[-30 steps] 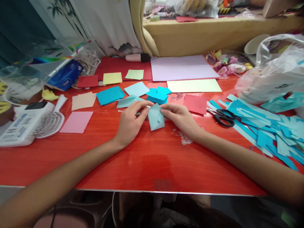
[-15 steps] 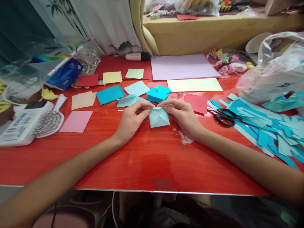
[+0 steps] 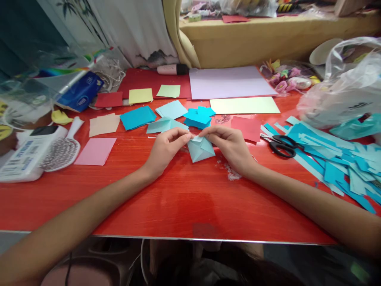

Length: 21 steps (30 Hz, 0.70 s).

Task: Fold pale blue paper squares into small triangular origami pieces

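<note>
A folded light-blue paper piece [image 3: 201,149] lies on the red table [image 3: 178,198] in front of me. My left hand [image 3: 165,151] pinches its upper left corner with thumb and fingertips. Its top right edge is pinched by my right hand [image 3: 230,147]. Just behind the hands lie a stack of folded bright-blue pieces [image 3: 198,116] and a pale-blue folded sheet [image 3: 163,125].
Black scissors [image 3: 279,145] lie right of my right hand, beside a heap of blue paper strips [image 3: 336,159]. Coloured paper squares, a lilac sheet [image 3: 230,82] and a plastic bag [image 3: 342,91] fill the back. A hairbrush [image 3: 62,151] and white device [image 3: 26,155] sit left.
The paper piece has been turned and opened from a narrow upright shape into a wider flat one. Both hands shifted slightly up to its top edge.
</note>
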{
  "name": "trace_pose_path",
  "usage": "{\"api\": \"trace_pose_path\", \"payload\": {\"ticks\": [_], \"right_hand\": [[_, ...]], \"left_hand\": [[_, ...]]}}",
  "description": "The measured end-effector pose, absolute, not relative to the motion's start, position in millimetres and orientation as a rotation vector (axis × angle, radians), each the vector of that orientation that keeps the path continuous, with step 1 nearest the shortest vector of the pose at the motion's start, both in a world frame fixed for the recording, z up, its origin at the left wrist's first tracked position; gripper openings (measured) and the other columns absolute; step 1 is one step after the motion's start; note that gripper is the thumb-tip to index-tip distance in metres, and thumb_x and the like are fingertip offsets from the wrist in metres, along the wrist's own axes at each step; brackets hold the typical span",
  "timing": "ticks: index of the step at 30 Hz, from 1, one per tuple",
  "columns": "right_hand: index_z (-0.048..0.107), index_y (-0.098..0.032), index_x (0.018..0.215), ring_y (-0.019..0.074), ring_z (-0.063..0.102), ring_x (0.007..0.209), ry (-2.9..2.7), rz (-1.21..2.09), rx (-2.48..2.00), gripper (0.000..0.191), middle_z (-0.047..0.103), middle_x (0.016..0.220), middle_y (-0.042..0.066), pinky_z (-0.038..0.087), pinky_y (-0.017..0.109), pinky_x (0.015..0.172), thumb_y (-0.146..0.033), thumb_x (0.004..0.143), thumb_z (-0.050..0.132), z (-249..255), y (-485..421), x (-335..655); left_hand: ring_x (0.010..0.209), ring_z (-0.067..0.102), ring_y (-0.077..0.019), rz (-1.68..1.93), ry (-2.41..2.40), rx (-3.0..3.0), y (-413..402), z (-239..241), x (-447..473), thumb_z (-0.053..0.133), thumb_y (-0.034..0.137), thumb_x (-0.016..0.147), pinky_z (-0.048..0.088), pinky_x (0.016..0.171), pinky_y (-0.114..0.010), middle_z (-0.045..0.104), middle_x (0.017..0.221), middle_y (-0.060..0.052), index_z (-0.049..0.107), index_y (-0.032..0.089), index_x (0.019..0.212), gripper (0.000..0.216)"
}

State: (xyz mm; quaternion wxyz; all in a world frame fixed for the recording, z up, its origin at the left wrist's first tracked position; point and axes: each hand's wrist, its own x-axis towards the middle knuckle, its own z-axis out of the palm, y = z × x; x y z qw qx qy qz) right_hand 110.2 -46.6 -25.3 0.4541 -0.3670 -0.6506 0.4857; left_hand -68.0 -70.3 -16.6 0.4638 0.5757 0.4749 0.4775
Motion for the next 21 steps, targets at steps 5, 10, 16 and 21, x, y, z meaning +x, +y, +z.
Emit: {"api": "trace_pose_path", "payload": {"ticks": [5,10,16,21], "right_hand": [[0.069,-0.018,0.085,0.0089,0.044,0.059,-1.679,1.111,-0.948,0.017,0.06,0.072,0.0,0.035,0.025,0.055,-0.021,0.085,0.052,-25.7,-48.2,110.8],[0.068,-0.019,0.086,0.0097,0.048,0.062,-1.682,1.139,-0.922,0.016,0.059,0.072,0.0,0.038,0.024,0.057,-0.024,0.085,0.053,-24.0,-48.8,109.6],[0.068,-0.019,0.087,0.0125,0.056,0.068,-1.581,1.383,-0.969,0.031,0.061,0.074,0.002,0.047,0.025,0.062,-0.045,0.087,0.05,-22.9,-47.7,108.1],[0.068,-0.017,0.078,0.0138,0.06,0.07,-1.588,1.437,-1.032,0.026,0.066,0.076,0.003,0.049,0.026,0.064,-0.041,0.083,0.058,-22.5,-46.5,109.2]], "left_hand": [[0.075,0.059,-0.0124,1.189,1.14,1.461,-67.1,-20.6,-67.0,0.065,0.029,0.077,0.05,0.066,-0.023,0.063,0.081,-0.002,0.059,0.016,0.079,0.015],[0.07,0.056,-0.0094,1.202,1.121,1.458,-66.8,-21.6,-67.2,0.066,0.024,0.077,0.046,0.058,-0.019,0.062,0.083,-0.002,0.059,0.017,0.082,0.011],[0.053,0.046,-0.0049,1.154,1.162,1.449,-69.7,-17.7,-67.1,0.062,0.023,0.079,0.037,0.044,-0.018,0.059,0.078,0.001,0.061,0.017,0.082,0.007],[0.049,0.05,-0.0059,1.099,1.156,1.427,-70.9,-15.2,-66.7,0.058,0.021,0.081,0.044,0.048,-0.02,0.058,0.067,0.002,0.062,0.016,0.083,0.006]]}}
